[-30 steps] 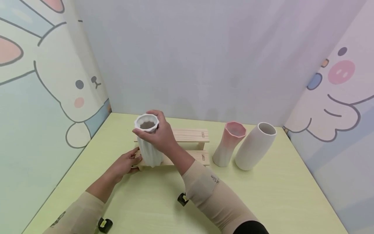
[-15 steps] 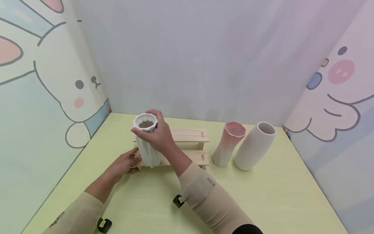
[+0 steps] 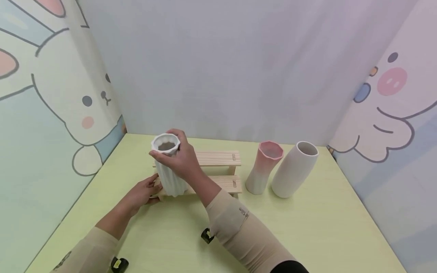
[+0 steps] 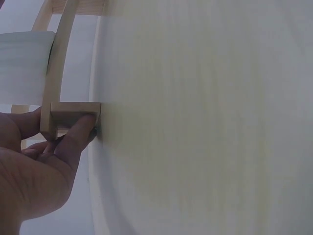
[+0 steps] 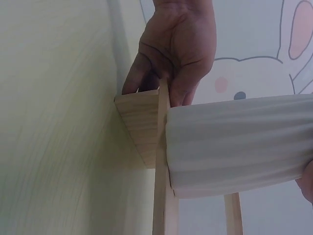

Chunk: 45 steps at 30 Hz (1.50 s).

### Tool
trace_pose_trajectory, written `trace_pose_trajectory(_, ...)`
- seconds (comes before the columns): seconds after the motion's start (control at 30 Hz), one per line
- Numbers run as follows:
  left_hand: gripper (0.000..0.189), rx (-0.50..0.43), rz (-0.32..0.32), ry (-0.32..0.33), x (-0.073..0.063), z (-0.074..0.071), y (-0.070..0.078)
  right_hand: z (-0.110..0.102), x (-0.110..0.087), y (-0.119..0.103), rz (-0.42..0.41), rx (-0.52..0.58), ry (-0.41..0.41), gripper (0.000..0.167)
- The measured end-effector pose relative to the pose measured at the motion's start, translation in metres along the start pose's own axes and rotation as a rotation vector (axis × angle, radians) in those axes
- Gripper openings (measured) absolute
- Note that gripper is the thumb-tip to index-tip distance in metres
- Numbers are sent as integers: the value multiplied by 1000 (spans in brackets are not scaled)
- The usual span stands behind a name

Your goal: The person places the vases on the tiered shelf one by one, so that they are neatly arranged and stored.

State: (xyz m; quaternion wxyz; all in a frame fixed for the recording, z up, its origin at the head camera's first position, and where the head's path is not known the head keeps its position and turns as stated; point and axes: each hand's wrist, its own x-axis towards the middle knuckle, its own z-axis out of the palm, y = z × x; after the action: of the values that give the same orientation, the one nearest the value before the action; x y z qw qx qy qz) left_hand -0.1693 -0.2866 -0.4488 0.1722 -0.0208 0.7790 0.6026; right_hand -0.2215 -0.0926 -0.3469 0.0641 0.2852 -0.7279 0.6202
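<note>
My right hand [image 3: 182,157] grips a white ribbed vase [image 3: 168,172] near its scalloped rim, thumb in front and fingers behind. The vase stands on the lower step of a two-step wooden rack [image 3: 218,183], at its left end; in the right wrist view its base [image 5: 195,152] meets the board. My left hand [image 3: 141,193] holds the left end of that lower step. In the left wrist view the thumb lies above the board and the fingers of the left hand [image 4: 44,171] reach under it, by the rack's leg [image 4: 76,106].
Right of the rack, a pink-to-white vase [image 3: 264,167] and a smooth white vase [image 3: 295,170] stand side by side on the pale yellow table [image 3: 307,235]. A grey-white wall [image 3: 232,76] rises behind, with cartoon-printed panels on both sides.
The whole head view has shifted slightly. Both hands keep their hold, and the white vase stays at the left end of the lower step.
</note>
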Motion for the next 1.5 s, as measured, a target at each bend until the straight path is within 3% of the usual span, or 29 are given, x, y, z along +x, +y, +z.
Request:
trace_pose_trajectory(0.6,68,15,-4,1,1,0,1,0,0,4,-9,-33,-3,69)
trace_pose_trajectory(0.93,69,9,-4,-2,-1,-1,1,-12,-4,6,28,-4,-148,82)
trace_pose_trajectory(1.2,70,11,-3,3,1,0,-3,-29,-24,16,37,-77,-247,95)
trace_pose_trajectory(1.5,70,5,-4,21,1,0,-4,-69,-52,17,9,-152,-278,99)
